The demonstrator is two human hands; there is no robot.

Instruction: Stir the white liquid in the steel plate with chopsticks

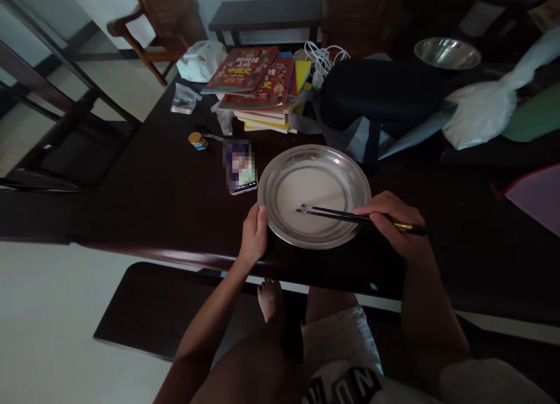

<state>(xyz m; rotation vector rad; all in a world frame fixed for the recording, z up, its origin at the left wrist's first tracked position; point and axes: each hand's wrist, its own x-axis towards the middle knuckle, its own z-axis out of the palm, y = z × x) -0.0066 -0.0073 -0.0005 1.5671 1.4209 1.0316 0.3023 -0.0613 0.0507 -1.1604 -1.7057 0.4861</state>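
A wide metal basin (359,188) stands on the dark table in front of me, with a whitish layer (306,188) covering its bottom; I cannot tell if that is liquid or powder. My left hand (254,234) grips the basin's near-left rim, thumb on top. Black chopsticks (336,215) with gold near their upper ends are held in my right hand (394,220), over the basin's right rim. Their tips reach into the whitish layer near the middle, slightly apart.
Left of the basin lie a phone (240,167), a small gold-lidded jar (198,140) and scissors (212,135). Stacked books (245,71), a black case (380,91), white cables (324,56) and another metal bowl (447,54) stand behind. A white plastic bag (481,112) is at right.
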